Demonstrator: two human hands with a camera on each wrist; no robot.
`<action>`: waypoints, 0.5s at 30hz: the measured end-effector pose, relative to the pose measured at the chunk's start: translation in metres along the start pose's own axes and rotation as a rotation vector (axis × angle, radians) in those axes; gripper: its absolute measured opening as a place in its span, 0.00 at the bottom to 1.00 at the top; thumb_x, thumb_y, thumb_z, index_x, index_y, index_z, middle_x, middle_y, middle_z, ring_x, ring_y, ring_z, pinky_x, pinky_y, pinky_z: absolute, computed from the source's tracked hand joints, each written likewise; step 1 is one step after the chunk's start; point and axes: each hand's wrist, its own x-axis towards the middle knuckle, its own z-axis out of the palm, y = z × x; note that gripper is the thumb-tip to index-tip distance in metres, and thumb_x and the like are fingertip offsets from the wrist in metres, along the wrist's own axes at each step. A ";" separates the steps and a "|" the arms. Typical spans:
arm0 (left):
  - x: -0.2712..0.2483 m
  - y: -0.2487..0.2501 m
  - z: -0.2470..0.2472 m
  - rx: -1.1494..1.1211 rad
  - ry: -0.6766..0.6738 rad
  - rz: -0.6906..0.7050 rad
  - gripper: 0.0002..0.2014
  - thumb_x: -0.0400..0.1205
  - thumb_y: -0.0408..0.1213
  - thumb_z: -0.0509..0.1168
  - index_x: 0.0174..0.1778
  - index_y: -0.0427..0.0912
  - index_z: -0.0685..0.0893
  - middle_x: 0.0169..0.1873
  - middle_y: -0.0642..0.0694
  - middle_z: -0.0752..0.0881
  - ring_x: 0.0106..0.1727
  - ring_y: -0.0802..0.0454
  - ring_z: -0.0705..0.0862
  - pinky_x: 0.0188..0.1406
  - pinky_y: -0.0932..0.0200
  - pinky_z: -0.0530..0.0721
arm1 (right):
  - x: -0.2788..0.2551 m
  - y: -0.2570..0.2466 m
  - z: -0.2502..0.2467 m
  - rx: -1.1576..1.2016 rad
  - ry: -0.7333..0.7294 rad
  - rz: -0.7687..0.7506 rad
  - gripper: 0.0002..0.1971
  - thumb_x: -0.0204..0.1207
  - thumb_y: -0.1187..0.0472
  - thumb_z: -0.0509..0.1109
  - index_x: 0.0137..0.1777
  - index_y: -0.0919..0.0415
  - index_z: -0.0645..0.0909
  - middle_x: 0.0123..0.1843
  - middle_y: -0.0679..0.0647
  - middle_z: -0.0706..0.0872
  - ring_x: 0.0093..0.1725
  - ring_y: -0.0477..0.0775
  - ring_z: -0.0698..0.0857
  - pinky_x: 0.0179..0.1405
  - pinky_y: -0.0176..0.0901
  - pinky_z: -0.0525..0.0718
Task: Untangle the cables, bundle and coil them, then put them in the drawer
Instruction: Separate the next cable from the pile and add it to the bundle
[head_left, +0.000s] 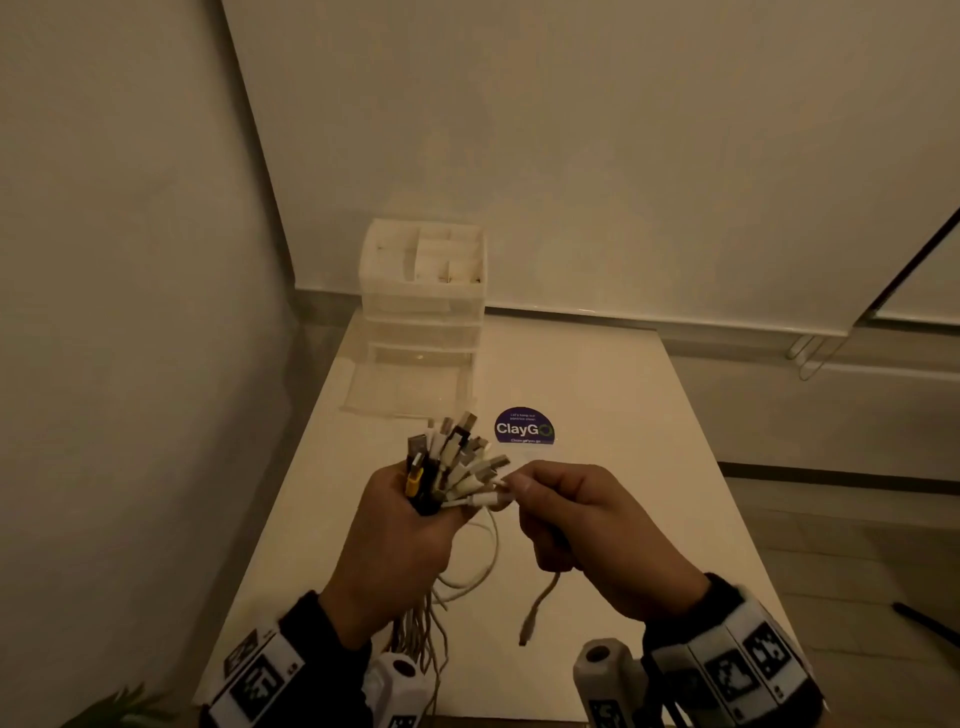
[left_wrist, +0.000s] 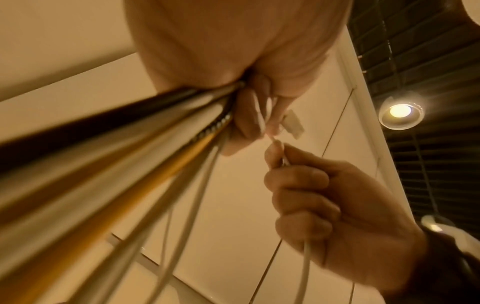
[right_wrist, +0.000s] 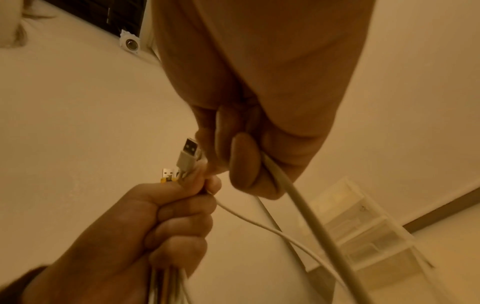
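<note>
Clear plastic drawer unit (head_left: 423, 291) at table's (head_left: 597, 384) far edge, bottom drawer (head_left: 405, 389) pulled open, round purple sticker (head_left: 523, 427) beside it; left hand (head_left: 400, 540) fisted round bundle of cables (head_left: 452, 462), plugs fanned upward, white, black, one yellow; right hand (head_left: 576, 525) pinches a thin white cable (head_left: 537, 605), end dangling over table

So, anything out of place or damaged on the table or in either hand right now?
Nothing looks damaged. The left hand grips the cable bundle, plugs fanned upward; the right hand pinches one white cable beside it. The organizer's bottom drawer stands pulled open, as the job needs. One loose plug end dangles below the right hand.
</note>
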 end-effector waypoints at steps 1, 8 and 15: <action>0.004 -0.002 -0.002 -0.028 0.060 -0.016 0.15 0.78 0.27 0.70 0.27 0.50 0.84 0.13 0.55 0.75 0.14 0.61 0.70 0.18 0.66 0.70 | -0.002 0.002 -0.002 -0.034 0.005 -0.006 0.14 0.85 0.60 0.60 0.47 0.67 0.85 0.27 0.56 0.66 0.25 0.50 0.60 0.26 0.44 0.60; 0.023 -0.006 -0.021 -0.064 0.127 -0.001 0.14 0.78 0.29 0.70 0.30 0.50 0.87 0.13 0.53 0.71 0.14 0.55 0.64 0.20 0.60 0.66 | -0.018 0.020 -0.011 -0.132 0.008 0.014 0.13 0.86 0.59 0.59 0.45 0.61 0.84 0.28 0.60 0.65 0.25 0.51 0.60 0.24 0.40 0.62; 0.026 0.001 -0.041 -0.190 -0.071 -0.012 0.10 0.77 0.36 0.73 0.49 0.34 0.88 0.18 0.45 0.65 0.17 0.53 0.59 0.20 0.63 0.62 | -0.052 0.018 -0.026 -0.058 0.124 0.060 0.15 0.75 0.50 0.68 0.42 0.63 0.85 0.27 0.60 0.65 0.25 0.49 0.63 0.24 0.39 0.62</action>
